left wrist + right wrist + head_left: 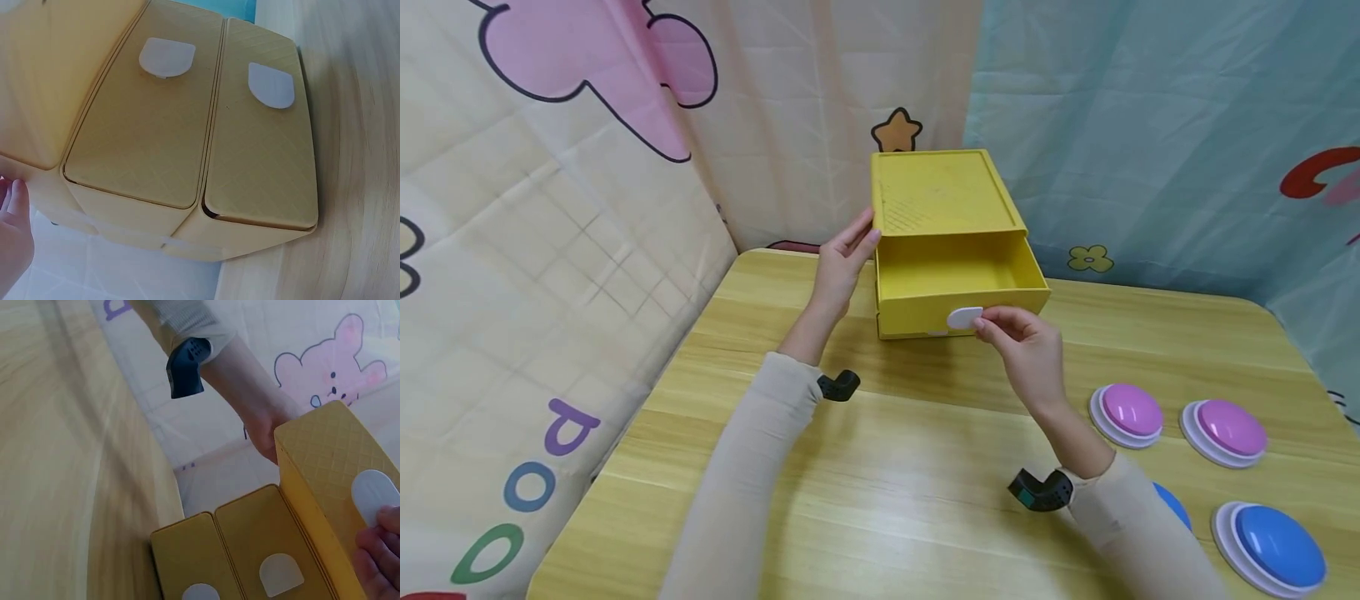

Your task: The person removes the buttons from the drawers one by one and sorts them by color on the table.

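Observation:
A yellow drawer cabinet (951, 192) stands at the back of the table, its top drawer (917, 312) pulled out so the yellow inside shows. My right hand (1026, 346) pinches the white rounded handle (962, 317) on that drawer's front between thumb and fingers. In the right wrist view, those fingers (381, 547) lie at the handle's edge. At the cabinet's upper left side, my left hand (844, 262) touches the wall with fairly straight fingers. Two lower drawers, the middle drawer (137, 131) and the bottom drawer (262, 156), are closed, each with a white handle.
On the right of the table sit two pink push buttons (1132, 409) with white bases. Nearer me are a blue button (1279, 546) and another blue button (1172, 506), partly hidden by my right sleeve. Patterned curtains (820, 100) hang behind and left of the table.

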{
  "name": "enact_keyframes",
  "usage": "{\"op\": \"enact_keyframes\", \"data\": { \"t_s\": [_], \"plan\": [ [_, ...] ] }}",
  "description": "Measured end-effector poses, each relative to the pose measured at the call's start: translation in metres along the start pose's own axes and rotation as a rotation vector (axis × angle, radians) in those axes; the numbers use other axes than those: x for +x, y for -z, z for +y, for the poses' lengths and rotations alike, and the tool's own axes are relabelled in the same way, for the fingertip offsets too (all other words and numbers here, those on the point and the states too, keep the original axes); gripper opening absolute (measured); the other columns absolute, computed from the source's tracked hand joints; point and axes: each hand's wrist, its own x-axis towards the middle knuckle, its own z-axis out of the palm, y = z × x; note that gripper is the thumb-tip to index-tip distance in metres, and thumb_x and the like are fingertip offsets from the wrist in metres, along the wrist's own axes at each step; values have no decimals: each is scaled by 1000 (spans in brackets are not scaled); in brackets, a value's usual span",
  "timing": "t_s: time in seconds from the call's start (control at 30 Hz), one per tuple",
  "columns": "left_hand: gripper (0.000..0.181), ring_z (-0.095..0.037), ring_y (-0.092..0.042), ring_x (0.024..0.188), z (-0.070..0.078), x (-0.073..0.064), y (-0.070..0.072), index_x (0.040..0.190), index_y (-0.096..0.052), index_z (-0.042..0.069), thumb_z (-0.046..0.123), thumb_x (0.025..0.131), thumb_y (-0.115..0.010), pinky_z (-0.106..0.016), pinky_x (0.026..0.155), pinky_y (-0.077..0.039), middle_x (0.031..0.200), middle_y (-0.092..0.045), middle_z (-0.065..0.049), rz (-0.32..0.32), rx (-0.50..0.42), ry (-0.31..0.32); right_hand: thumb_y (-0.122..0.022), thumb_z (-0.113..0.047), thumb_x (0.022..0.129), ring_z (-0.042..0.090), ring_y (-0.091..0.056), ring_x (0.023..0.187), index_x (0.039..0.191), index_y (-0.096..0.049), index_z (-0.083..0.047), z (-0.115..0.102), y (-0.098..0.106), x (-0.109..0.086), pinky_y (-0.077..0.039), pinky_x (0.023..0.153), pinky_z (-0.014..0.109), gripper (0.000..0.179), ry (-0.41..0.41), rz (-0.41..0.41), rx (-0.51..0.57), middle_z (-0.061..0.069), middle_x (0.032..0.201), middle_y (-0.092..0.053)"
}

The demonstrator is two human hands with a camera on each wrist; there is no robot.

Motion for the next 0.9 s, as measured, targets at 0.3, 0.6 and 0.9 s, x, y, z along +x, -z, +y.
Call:
{"op": "enact_keyframes", "data": {
  "t_s": [0.3, 0.6, 0.9],
  "plan": [
    [44, -10, -42, 120, 2, 0, -1, 129, -46, 0, 10, 88, -58, -23, 95, -38, 137, -41, -8, 1, -20, -1, -68, -5, 79, 11, -63, 67, 89, -63, 11, 20, -7, 40, -53, 66, 20, 20, -17, -22, 8, 19, 81, -64],
    [43, -7, -37, 122, 2, -1, 1, 130, -46, 2, 14, 89, -56, -21, 97, -35, 135, -43, -3, -9, 33, -5, -65, 0, 81, 19, -63, 68, 89, -62, 15, 6, -20, 61, -53, 66, 22, 18, -21, -3, -45, 27, 83, -62],
    [43, -8, -38, 122, 2, -1, -1, 130, -45, 1, 11, 89, -56, -23, 97, -37, 138, -39, -8, -14, 3, -15, -69, -9, 79, 9, -62, 64, 87, -64, 10, 31, -23, 83, -53, 65, 20, 21, -43, 30, -52, 10, 73, -65]
  ]
}}
